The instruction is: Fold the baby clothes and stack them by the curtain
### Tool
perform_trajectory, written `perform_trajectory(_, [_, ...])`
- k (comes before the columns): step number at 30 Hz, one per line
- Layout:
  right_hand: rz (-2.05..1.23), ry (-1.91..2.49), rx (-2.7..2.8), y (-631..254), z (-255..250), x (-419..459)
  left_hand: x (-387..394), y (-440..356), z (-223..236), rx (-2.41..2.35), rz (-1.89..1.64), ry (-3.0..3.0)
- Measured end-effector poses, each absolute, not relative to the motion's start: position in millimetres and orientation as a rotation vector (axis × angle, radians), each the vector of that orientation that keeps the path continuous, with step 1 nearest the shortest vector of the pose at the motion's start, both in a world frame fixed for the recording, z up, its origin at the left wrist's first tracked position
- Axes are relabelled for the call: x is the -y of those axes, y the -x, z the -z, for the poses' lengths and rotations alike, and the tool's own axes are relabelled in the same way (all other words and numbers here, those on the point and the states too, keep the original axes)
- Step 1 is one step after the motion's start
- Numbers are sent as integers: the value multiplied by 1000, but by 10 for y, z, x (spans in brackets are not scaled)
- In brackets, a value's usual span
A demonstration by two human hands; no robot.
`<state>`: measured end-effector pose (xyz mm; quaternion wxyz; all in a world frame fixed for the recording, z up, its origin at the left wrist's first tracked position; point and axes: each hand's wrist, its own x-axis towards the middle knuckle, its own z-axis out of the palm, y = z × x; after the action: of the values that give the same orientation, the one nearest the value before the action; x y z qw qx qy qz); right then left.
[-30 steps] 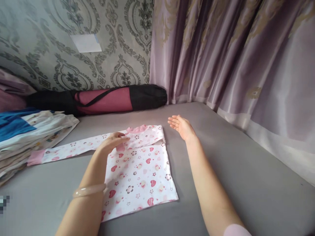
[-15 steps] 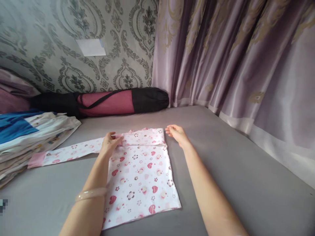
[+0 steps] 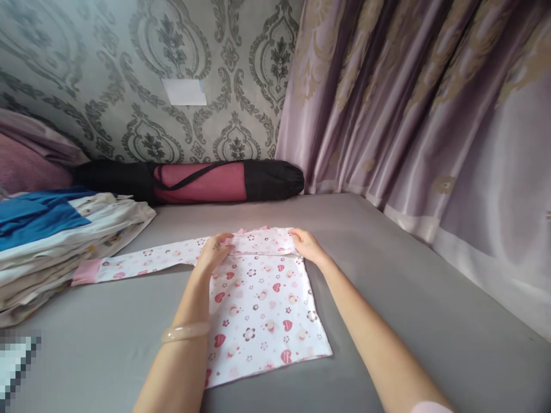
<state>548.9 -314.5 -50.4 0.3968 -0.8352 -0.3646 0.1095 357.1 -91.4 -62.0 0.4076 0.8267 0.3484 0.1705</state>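
A white long-sleeved shirt [image 3: 264,312] printed with pink hearts and flowers lies flat on the grey sheet. One sleeve is folded across its top, while the other stretches out to the left, ending in a pink cuff [image 3: 87,271]. My left hand [image 3: 215,251], with a pale bangle [image 3: 185,331] on the forearm, grips the folded sleeve near its cuff end; the fingertips are partly hidden. At the shirt's top right corner, my right hand [image 3: 307,245] pinches the folded edge between thumb and fingers.
A stack of folded clothes [image 3: 116,215], blue on top, sits at the left. A long black and maroon bag [image 3: 202,182] lies along the patterned wall. Purple curtains [image 3: 365,103] hang down the right side onto the grey sheet [image 3: 408,298].
My right hand has moved from beside the shirt onto its top right corner and closed there. My left hand stays at the folded sleeve. The view has shifted slightly left.
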Motion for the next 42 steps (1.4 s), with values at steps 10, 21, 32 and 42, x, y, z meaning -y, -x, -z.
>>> perform_trajectory(10, [-121, 2449, 826, -5479, 357, 2946, 822, -3482, 572, -858, -533, -1884])
perform_trajectory(21, [-113, 2643, 1168, -4948, 733, 2646, 789, -3479, 727, -999, -453, -2324])
perform_trajectory(32, [-279, 2675, 1055, -5105, 736, 2691, 795, -3521, 819, -1092, -405, -2426])
perform_trajectory(42, [-158, 2759, 1086, -5172, 787, 2817, 835, -3543, 789, -1209, -413, -2381])
